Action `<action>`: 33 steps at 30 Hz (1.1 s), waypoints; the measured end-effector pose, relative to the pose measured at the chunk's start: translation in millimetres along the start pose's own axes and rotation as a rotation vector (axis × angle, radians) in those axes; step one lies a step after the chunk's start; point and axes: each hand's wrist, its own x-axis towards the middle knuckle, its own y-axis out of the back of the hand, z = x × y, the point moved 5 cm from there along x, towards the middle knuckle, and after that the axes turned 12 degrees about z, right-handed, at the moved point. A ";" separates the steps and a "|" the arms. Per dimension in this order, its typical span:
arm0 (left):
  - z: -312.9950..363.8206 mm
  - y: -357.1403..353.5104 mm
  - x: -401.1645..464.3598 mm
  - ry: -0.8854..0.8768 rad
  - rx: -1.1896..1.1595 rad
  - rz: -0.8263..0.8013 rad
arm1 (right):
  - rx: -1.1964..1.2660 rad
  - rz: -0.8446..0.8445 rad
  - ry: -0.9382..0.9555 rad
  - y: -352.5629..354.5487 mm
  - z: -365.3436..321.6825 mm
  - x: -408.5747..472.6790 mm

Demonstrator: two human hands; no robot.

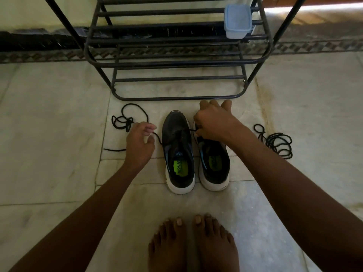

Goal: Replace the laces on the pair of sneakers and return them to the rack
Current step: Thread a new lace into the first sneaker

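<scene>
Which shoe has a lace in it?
The left sneaker: a black lace runs through its front holes. The right sneaker shows none.

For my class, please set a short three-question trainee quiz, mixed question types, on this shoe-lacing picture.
1. True or false: both sneakers stand on the rack.
2. Which sneaker does the lace being worked on run through? A left sneaker B right sneaker
3. Fill in: on the rack sits a pale blue ____.

Key: 1 false, both stand on the floor. 2 A; the left hand holds one end of the lace, the right hand the other. 3 container.
</scene>
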 end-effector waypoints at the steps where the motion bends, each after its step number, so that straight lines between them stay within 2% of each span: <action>1: -9.5 5.2 0.7 0.003 0.057 -0.002 | 0.021 0.006 0.011 1.9 -2.2 1.5; 6: -60.6 19.5 -6.6 0.112 0.586 -0.134 | 0.229 -0.007 0.102 2.8 -26.5 9.7; 9: -73.3 26.4 -11.8 0.165 0.669 -0.117 | 0.305 -0.025 0.154 -5.1 -43.1 11.1; 13: -74.7 29.7 -13.6 0.209 0.733 -0.180 | 0.373 -0.024 0.143 -10.7 -53.2 13.3; 15: -63.8 35.2 -11.4 0.176 0.625 -0.129 | 0.408 0.019 0.141 -9.1 -57.6 15.3; 17: -40.0 41.8 -6.7 0.097 0.377 -0.037 | 0.477 0.114 0.139 -4.5 -63.5 16.7; 19: -8.0 46.0 -2.0 -0.028 0.099 0.015 | 0.605 0.203 0.131 3.1 -71.2 17.6; 21: 26.1 46.4 2.7 -0.120 -0.075 -0.007 | 0.810 0.213 0.122 10.9 -79.4 20.3; 24: 57.8 50.7 8.7 -0.179 -0.119 0.024 | 1.096 0.089 0.067 14.1 -81.1 23.3; 27: 56.8 57.2 14.1 -0.116 -0.104 0.075 | 1.175 0.030 0.037 16.9 -71.0 21.8; 33: 28.5 68.6 18.5 0.010 -0.025 0.142 | 1.201 0.338 -0.182 24.6 -18.2 9.9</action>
